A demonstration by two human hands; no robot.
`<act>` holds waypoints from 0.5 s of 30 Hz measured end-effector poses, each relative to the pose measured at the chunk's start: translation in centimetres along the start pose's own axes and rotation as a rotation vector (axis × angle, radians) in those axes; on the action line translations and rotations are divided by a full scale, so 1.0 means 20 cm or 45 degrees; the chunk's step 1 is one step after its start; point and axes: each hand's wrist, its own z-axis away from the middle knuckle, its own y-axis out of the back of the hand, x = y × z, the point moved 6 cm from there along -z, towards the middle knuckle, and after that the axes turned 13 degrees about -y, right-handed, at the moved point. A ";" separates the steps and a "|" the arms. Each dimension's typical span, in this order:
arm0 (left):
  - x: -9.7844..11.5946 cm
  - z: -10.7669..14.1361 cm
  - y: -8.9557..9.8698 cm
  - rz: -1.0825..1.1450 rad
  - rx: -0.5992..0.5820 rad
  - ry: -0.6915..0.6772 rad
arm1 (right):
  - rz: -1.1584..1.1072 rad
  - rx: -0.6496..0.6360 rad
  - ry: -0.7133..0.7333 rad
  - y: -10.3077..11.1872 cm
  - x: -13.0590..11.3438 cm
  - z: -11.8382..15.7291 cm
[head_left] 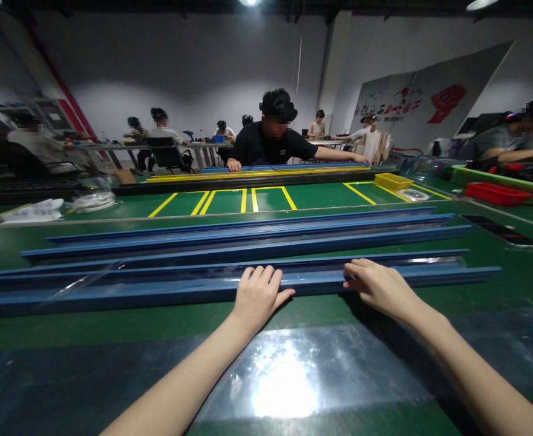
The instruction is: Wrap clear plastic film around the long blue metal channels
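Clear film (339,363) lies nearest me, spread across the green table (89,327) under my forearms. Just beyond it is the front blue rail (311,284), running left to right. My left hand (256,297) rests on it, open, its fingers lying side by side over the rail and the thumb spread out to the right. My right hand (377,284) is farther along at the same rail, fingers curled at its edge; I cannot tell whether they pinch it. More blue rails (248,245) lie behind, with a phone (502,231) to their right. Past those come yellow tape (244,200) marks, a bagged white coil (94,201) at left, and a yellow tray (392,181) and red tray (497,194) at right. Across the table, a person in black (270,142) leans over long strips (257,175).
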 end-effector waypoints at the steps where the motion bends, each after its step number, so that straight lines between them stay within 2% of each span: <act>1: 0.00 0.00 0.00 0.002 0.001 -0.001 | -0.010 -0.006 -0.022 0.00 0.05 0.00; 5: 0.01 -0.01 0.01 0.003 0.009 -0.028 | -0.046 -0.009 -0.136 -0.01 0.27 0.01; 8: 0.02 -0.01 0.01 0.000 0.008 -0.037 | -0.074 -0.013 -0.166 -0.04 0.36 0.00; 11: 0.02 -0.01 0.00 -0.001 -0.002 -0.039 | -0.043 -0.011 -0.166 -0.05 0.37 0.00; 15: 0.02 -0.01 -0.01 0.010 -0.034 -0.023 | 0.014 0.019 -0.141 -0.04 0.32 0.00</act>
